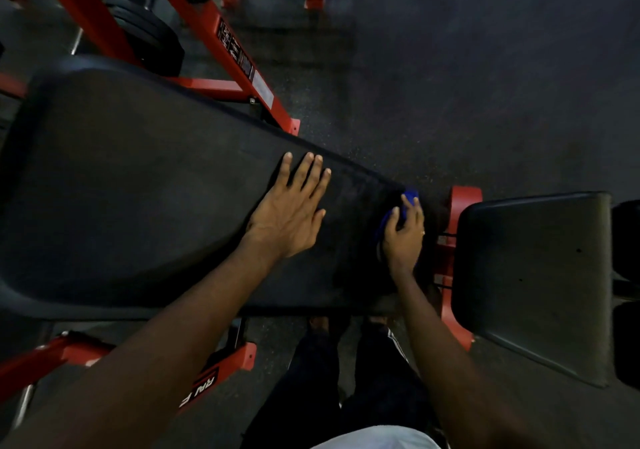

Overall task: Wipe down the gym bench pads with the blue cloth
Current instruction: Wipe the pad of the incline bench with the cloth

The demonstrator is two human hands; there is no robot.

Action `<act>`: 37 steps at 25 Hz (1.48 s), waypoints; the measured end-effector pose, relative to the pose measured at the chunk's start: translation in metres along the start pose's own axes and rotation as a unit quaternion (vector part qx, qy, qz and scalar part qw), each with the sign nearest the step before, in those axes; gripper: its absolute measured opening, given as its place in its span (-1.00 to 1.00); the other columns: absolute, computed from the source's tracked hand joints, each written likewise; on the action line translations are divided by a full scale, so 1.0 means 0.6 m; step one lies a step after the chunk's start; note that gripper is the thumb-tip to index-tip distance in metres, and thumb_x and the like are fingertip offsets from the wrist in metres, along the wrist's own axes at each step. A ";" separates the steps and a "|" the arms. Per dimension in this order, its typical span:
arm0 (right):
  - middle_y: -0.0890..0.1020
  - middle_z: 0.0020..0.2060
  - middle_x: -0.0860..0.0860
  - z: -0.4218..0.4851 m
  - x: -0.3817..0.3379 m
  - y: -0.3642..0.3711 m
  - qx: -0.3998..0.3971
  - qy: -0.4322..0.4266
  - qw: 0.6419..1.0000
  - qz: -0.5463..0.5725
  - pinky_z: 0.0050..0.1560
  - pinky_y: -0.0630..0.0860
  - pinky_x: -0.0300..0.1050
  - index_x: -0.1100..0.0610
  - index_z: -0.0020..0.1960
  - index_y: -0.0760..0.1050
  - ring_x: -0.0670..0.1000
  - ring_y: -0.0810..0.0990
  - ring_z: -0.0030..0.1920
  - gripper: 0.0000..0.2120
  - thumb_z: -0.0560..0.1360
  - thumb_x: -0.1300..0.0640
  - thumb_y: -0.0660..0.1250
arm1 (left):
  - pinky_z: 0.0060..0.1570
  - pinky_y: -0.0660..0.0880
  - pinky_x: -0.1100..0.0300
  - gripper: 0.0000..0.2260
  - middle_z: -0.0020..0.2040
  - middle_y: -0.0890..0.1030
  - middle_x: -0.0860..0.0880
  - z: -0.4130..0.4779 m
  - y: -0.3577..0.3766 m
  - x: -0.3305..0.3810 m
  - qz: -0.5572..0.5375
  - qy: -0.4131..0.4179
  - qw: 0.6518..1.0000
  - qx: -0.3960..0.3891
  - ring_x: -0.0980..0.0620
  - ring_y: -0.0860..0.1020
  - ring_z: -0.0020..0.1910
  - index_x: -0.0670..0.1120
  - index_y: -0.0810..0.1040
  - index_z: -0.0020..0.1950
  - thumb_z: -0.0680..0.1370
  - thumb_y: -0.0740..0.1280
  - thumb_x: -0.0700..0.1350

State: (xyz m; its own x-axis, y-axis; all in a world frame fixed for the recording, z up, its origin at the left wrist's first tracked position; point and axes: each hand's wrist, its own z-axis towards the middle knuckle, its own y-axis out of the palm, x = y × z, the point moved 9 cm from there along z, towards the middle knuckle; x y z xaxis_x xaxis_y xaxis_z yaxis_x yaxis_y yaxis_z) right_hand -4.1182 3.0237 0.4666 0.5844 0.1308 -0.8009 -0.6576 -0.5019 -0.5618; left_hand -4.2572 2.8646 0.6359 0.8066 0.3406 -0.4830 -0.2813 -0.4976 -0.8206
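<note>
Left hand (289,213) flat on matte pad (138,188), right hand (403,239) round bunched blue cloth (411,196)

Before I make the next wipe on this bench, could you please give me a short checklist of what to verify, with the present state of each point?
1. Cloth in hand: ok. The right hand holds the blue cloth against the narrow end of the long pad.
2. Other hand out of the way: ok. The left hand rests flat on the long pad, apart from the cloth.
3. Cloth lies flat on the pad: cannot tell, the hand covers most of it.
4. Seat pad in reach: probably ok, it lies just past the red frame.
5. Long pad clean: cannot tell, the picture is too dark.
</note>
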 end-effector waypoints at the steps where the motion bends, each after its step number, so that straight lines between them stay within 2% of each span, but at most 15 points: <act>1: 0.44 0.48 0.10 0.017 0.009 -0.002 0.010 0.046 0.999 0.004 0.40 0.42 0.17 0.06 0.41 0.53 0.12 0.42 0.48 -0.50 0.59 -0.15 0.15 | 0.54 -0.21 -0.33 -0.36 0.65 -0.09 -0.27 0.000 -0.001 0.000 -0.002 -0.001 1.000 0.001 -0.24 -0.13 0.64 -0.21 -0.13 0.65 0.68 -0.10 0.13; 3: 0.47 0.47 0.11 0.011 -0.022 0.001 0.022 0.066 0.997 0.016 0.45 0.37 0.13 0.08 0.39 0.54 0.14 0.43 0.47 -0.47 0.58 -0.18 0.13 | 0.55 -0.16 -0.33 -0.35 0.65 -0.08 -0.27 0.002 -0.001 -0.001 -0.002 -0.002 1.000 0.000 -0.24 -0.12 0.64 -0.21 -0.12 0.66 0.68 -0.08 0.13; 7: 0.41 0.51 0.09 -0.111 -0.142 0.022 -0.044 -0.167 0.985 0.025 0.57 0.20 -0.07 0.09 0.46 0.48 0.04 0.35 0.53 -0.59 0.64 0.02 0.26 | 0.55 -0.16 -0.33 -0.35 0.65 -0.05 -0.27 0.000 0.002 0.000 0.004 -0.003 1.000 0.007 -0.24 -0.10 0.64 -0.21 -0.10 0.66 0.67 -0.06 0.14; 9: 0.37 0.53 0.09 -0.105 -0.098 0.014 -0.076 -0.205 0.976 0.024 0.57 0.21 -0.04 0.10 0.48 0.46 0.04 0.33 0.55 -0.58 0.64 0.10 0.27 | 0.55 -0.14 -0.33 -0.35 0.65 -0.06 -0.27 0.000 -0.001 0.001 0.006 0.002 1.000 0.006 -0.24 -0.10 0.64 -0.21 -0.11 0.66 0.68 -0.08 0.14; 14: 0.40 0.50 0.14 0.012 0.109 -0.029 -0.025 0.117 0.993 0.003 0.49 0.33 0.16 0.10 0.46 0.47 0.14 0.36 0.52 -0.56 0.63 -0.03 0.20 | 0.55 -0.11 -0.32 -0.35 0.65 -0.06 -0.27 -0.001 0.001 0.001 0.011 0.005 1.000 -0.002 -0.24 -0.10 0.64 -0.21 -0.12 0.66 0.67 -0.11 0.14; 20: 0.54 0.31 0.07 -0.042 0.056 -0.049 0.010 0.123 0.987 0.105 0.42 0.34 -0.18 0.08 0.31 0.58 0.03 0.50 0.37 -0.62 0.50 0.21 0.40 | 0.59 -0.03 -0.15 -0.38 0.63 0.12 -0.25 0.018 -0.003 0.031 -0.069 -0.005 0.998 0.014 -0.20 0.06 0.63 -0.21 0.14 0.62 0.63 0.06 0.07; 22: 0.65 0.13 0.05 -0.047 0.072 -0.065 0.000 0.181 0.938 0.296 0.37 0.45 -0.02 0.09 0.20 0.61 0.02 0.62 0.18 -0.72 0.51 0.26 0.33 | 0.59 0.00 -0.11 -0.40 0.62 0.14 -0.26 0.034 0.005 0.072 -0.060 0.034 0.997 0.015 -0.20 0.08 0.62 -0.24 0.13 0.62 0.65 0.03 0.06; 24: 0.69 0.10 0.11 -0.039 0.094 -0.035 -0.075 0.300 0.804 0.507 0.31 0.49 0.05 0.15 0.25 0.59 0.07 0.64 0.16 -0.72 0.61 0.20 0.21 | 0.59 0.03 -0.11 -0.41 0.61 0.16 -0.28 0.045 0.014 0.083 -0.050 0.038 0.998 0.017 -0.21 0.10 0.61 -0.26 0.11 0.62 0.67 0.00 0.06; 25: 0.68 0.14 0.13 -0.034 0.083 -0.022 -0.125 0.321 0.768 0.540 0.29 0.51 0.02 0.19 0.35 0.54 0.10 0.61 0.23 -0.66 0.61 0.17 0.22 | 0.59 0.04 -0.12 -0.41 0.61 0.17 -0.28 0.047 0.018 0.081 -0.048 0.037 0.998 0.014 -0.22 0.11 0.61 -0.26 0.10 0.62 0.68 -0.02 0.06; 26: 0.67 0.17 0.13 -0.027 0.075 -0.018 -0.166 0.295 0.788 0.514 0.23 0.54 -0.06 0.23 0.42 0.49 0.08 0.60 0.24 -0.60 0.60 0.18 0.27 | 0.58 0.04 -0.12 -0.41 0.61 0.17 -0.28 0.045 0.020 0.081 -0.044 0.038 0.998 0.012 -0.22 0.11 0.61 -0.27 0.09 0.62 0.69 -0.03 0.07; 28: 0.65 0.16 0.11 -0.007 0.079 -0.031 -0.188 0.235 0.891 0.339 0.12 0.56 -0.27 0.26 0.39 0.48 -0.06 0.64 0.12 -0.64 0.59 0.31 0.30 | 0.59 0.02 -0.12 -0.41 0.61 0.16 -0.28 0.039 0.023 0.082 -0.032 0.036 0.999 0.016 -0.22 0.10 0.61 -0.27 0.07 0.62 0.69 -0.05 0.07; 30: 0.59 0.28 0.14 0.015 0.085 -0.061 -0.164 0.195 0.947 0.195 0.28 0.51 -0.25 0.20 0.39 0.52 -0.04 0.58 0.23 -0.64 0.60 0.27 0.31 | 0.59 0.02 -0.12 -0.41 0.61 0.16 -0.28 0.041 0.021 0.087 -0.021 0.039 0.999 0.014 -0.22 0.10 0.61 -0.27 0.07 0.62 0.70 -0.05 0.08; 33: 0.37 0.53 0.12 -0.001 0.087 -0.069 -0.183 0.165 0.967 0.057 0.57 0.22 0.04 -0.01 0.60 0.27 0.11 0.34 0.53 -0.42 0.64 -0.19 0.21 | 0.59 0.02 -0.13 -0.41 0.60 0.17 -0.29 0.043 0.019 0.086 -0.030 0.039 0.999 0.021 -0.23 0.11 0.61 -0.27 0.09 0.62 0.69 -0.03 0.08; 35: 0.05 0.66 0.05 -0.041 0.034 -0.038 -0.205 0.019 0.977 -0.051 0.57 0.03 0.11 -0.15 0.66 -0.10 0.11 0.04 0.63 -0.28 0.62 -0.35 0.08 | 0.58 0.03 -0.14 -0.41 0.60 0.17 -0.29 0.043 0.018 0.086 -0.028 0.036 0.999 0.024 -0.24 0.11 0.61 -0.27 0.09 0.61 0.69 -0.03 0.08; 37: -0.15 0.66 -0.06 -0.064 -0.004 -0.009 -0.196 -0.099 0.962 -0.163 0.54 -0.02 0.23 -0.25 0.64 -0.19 0.17 -0.16 0.65 -0.26 0.57 -0.44 -0.02 | 0.58 0.03 -0.14 -0.41 0.60 0.18 -0.30 0.044 0.017 0.088 -0.015 0.034 0.999 0.023 -0.24 0.12 0.60 -0.27 0.08 0.61 0.69 -0.04 0.08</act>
State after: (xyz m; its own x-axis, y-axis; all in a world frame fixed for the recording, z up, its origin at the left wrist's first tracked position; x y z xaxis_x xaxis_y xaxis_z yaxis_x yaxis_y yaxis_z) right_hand -4.0977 2.9934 0.4796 0.6023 0.4763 -0.6406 -0.2016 -0.6858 -0.6993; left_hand -4.2311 2.8984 0.5942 0.8479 0.3003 -0.4370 -0.2785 -0.4491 -0.8490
